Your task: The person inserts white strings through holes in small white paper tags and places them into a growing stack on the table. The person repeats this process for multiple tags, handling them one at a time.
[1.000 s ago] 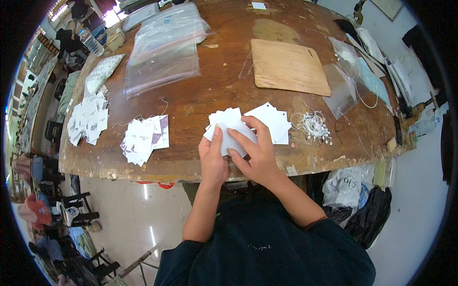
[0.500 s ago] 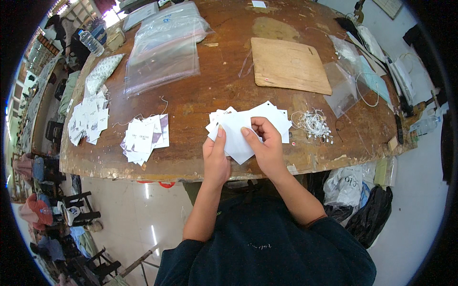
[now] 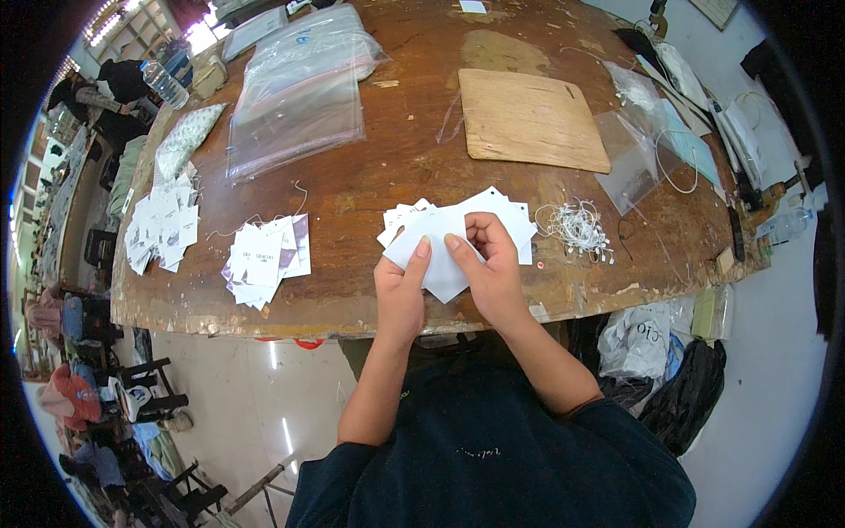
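Observation:
Close to the table's near edge, my left hand [image 3: 402,290] and my right hand [image 3: 495,275] pinch a plain white card tag [image 3: 446,271] between them. Both thumbs press on its upper face, and the fingers beneath are mostly hidden. Whether it is one tag or a thin stack, I cannot tell. Just behind it lies a spread of white hang tags [image 3: 500,211], some with a punched hole. White looped tag strings [image 3: 576,231] lie tangled to the right. Printed hang tags [image 3: 264,255] sit in a pile left of my hands, a few with strings.
Farther left are more strung tags [image 3: 165,224] and a filled plastic bag [image 3: 189,141]. Clear plastic bags [image 3: 304,106] and a wooden board [image 3: 532,119] lie toward the back. A water bottle [image 3: 165,85] stands at the far left edge. Bags and a cord [image 3: 678,158] occupy the right side.
My left thumb has slid right across the card, closer to my right thumb. My right hand keeps nearly the same place. At the far left, people in the background have shifted.

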`<state>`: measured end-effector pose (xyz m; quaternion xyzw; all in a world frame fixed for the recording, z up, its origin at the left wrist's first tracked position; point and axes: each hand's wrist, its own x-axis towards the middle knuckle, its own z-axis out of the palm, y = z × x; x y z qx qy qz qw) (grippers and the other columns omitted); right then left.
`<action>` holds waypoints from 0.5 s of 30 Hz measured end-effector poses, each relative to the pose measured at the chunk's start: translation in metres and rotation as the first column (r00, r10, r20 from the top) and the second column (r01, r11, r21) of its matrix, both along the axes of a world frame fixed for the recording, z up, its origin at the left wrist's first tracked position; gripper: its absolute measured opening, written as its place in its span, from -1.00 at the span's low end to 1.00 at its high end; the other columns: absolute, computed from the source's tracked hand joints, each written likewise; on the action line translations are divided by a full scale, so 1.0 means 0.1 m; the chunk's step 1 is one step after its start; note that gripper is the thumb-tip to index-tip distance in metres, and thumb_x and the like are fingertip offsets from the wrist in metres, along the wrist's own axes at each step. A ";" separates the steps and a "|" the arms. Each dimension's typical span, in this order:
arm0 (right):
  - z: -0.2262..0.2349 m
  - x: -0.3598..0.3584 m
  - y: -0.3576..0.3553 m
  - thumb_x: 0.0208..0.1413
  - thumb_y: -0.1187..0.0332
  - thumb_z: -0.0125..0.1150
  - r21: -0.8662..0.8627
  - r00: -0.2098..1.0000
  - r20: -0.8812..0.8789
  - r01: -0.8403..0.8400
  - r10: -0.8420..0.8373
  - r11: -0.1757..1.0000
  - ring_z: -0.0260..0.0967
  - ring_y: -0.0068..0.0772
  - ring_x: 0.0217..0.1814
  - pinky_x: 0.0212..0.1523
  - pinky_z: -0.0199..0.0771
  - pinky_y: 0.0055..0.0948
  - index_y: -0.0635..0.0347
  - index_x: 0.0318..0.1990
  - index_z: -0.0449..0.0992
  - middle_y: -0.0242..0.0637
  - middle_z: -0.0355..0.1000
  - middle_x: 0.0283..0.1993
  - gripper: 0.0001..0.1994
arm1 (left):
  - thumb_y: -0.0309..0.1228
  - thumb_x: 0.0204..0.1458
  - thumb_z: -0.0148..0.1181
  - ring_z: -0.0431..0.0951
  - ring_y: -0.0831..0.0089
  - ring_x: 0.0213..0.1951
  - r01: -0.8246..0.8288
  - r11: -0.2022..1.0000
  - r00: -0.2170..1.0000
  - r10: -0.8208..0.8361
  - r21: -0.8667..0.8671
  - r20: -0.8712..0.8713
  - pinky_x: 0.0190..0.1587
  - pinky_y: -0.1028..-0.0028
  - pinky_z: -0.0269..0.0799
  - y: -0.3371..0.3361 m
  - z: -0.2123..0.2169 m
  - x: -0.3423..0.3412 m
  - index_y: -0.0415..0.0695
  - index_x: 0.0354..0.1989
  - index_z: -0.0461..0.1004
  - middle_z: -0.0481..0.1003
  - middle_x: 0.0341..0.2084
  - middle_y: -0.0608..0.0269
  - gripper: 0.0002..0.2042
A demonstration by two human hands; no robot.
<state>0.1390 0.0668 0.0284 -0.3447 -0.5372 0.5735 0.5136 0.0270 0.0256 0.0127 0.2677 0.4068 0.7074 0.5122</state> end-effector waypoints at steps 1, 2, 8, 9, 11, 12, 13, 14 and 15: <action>0.00 0.00 0.00 0.19 0.48 0.18 0.007 1.000 0.002 0.002 -0.002 1.000 0.30 -0.64 -0.23 -0.16 0.36 -0.59 0.29 -0.12 0.38 -0.37 0.41 -0.25 -0.83 | -0.41 0.24 0.07 0.49 0.54 -0.09 -0.002 1.000 1.000 0.002 -0.001 -0.002 -0.04 0.50 0.43 0.00 0.00 0.00 -0.32 0.10 0.39 0.50 -0.07 0.20 -0.69; 0.00 0.00 0.00 0.19 0.48 0.18 0.005 1.000 0.005 0.007 -0.007 1.000 0.30 -0.64 -0.23 -0.16 0.36 -0.58 0.30 -0.12 0.38 -0.36 0.41 -0.25 -0.83 | -0.41 0.24 0.09 0.49 0.55 -0.09 -0.005 1.000 1.000 0.005 -0.002 -0.005 -0.04 0.51 0.42 0.01 0.00 0.01 -0.32 0.09 0.40 0.50 -0.08 0.21 -0.69; -0.05 0.04 0.01 0.20 0.48 0.15 0.005 1.000 -0.006 -0.015 0.015 1.000 0.31 -0.64 -0.22 -0.16 0.36 -0.58 0.30 -0.10 0.38 -0.35 0.42 -0.24 -0.83 | -0.41 0.23 0.10 0.49 0.57 -0.10 0.005 1.000 1.000 -0.005 -0.008 -0.016 -0.05 0.52 0.42 0.01 -0.01 0.01 -0.34 0.09 0.40 0.51 -0.09 0.21 -0.68; -0.06 0.04 0.01 0.20 0.48 0.16 -0.004 1.000 0.001 -0.007 0.007 1.000 0.31 -0.64 -0.22 -0.16 0.36 -0.59 0.30 -0.10 0.38 -0.35 0.42 -0.24 -0.83 | -0.41 0.23 0.10 0.49 0.57 -0.10 0.007 1.000 1.000 -0.007 -0.013 -0.019 -0.05 0.53 0.41 0.01 -0.01 0.01 -0.34 0.09 0.39 0.51 -0.09 0.21 -0.68; -0.07 0.02 0.01 0.20 0.48 0.16 -0.008 1.000 -0.006 0.003 -0.003 1.000 0.31 -0.65 -0.21 -0.16 0.36 -0.59 0.31 -0.10 0.39 -0.35 0.43 -0.23 -0.83 | -0.42 0.23 0.10 0.49 0.57 -0.10 0.000 1.000 0.999 0.000 -0.014 -0.032 -0.06 0.53 0.41 0.01 -0.02 0.02 -0.35 0.09 0.39 0.51 -0.09 0.19 -0.67; -0.07 0.02 0.02 0.19 0.47 0.16 0.000 1.000 0.011 -0.009 0.009 1.000 0.32 -0.64 -0.21 -0.16 0.36 -0.57 0.31 -0.10 0.40 -0.35 0.44 -0.23 -0.83 | -0.42 0.22 0.11 0.49 0.57 -0.10 -0.011 1.000 0.999 0.010 -0.014 -0.034 -0.06 0.53 0.41 0.01 -0.03 0.02 -0.35 0.09 0.39 0.51 -0.09 0.19 -0.67; -0.08 0.04 0.03 0.19 0.46 0.17 0.005 1.000 0.021 -0.006 0.006 1.000 0.32 -0.62 -0.22 -0.17 0.36 -0.55 0.31 -0.10 0.41 -0.34 0.44 -0.23 -0.82 | -0.42 0.22 0.11 0.49 0.56 -0.10 -0.018 1.000 0.999 0.018 -0.018 -0.034 -0.06 0.52 0.42 0.02 -0.04 0.02 -0.36 0.09 0.39 0.51 -0.09 0.18 -0.67; -0.08 0.07 0.04 0.19 0.45 0.17 -0.013 0.999 0.050 -0.011 0.012 1.000 0.33 -0.61 -0.22 -0.17 0.37 -0.53 0.31 -0.09 0.42 -0.33 0.45 -0.23 -0.81 | -0.42 0.22 0.11 0.49 0.56 -0.10 -0.029 0.999 0.999 0.029 -0.022 -0.028 -0.06 0.52 0.42 0.02 -0.05 0.03 -0.36 0.09 0.39 0.51 -0.09 0.17 -0.67; -0.09 0.11 0.06 0.19 0.45 0.17 0.110 0.990 0.128 0.041 -0.055 0.993 0.33 -0.59 -0.20 -0.15 0.36 -0.53 0.31 -0.08 0.42 -0.33 0.45 -0.23 -0.81 | -0.43 0.22 0.11 0.49 0.56 -0.10 -0.038 0.999 0.999 0.037 -0.027 -0.021 -0.05 0.52 0.42 0.02 -0.07 0.04 -0.36 0.08 0.39 0.51 -0.09 0.17 -0.67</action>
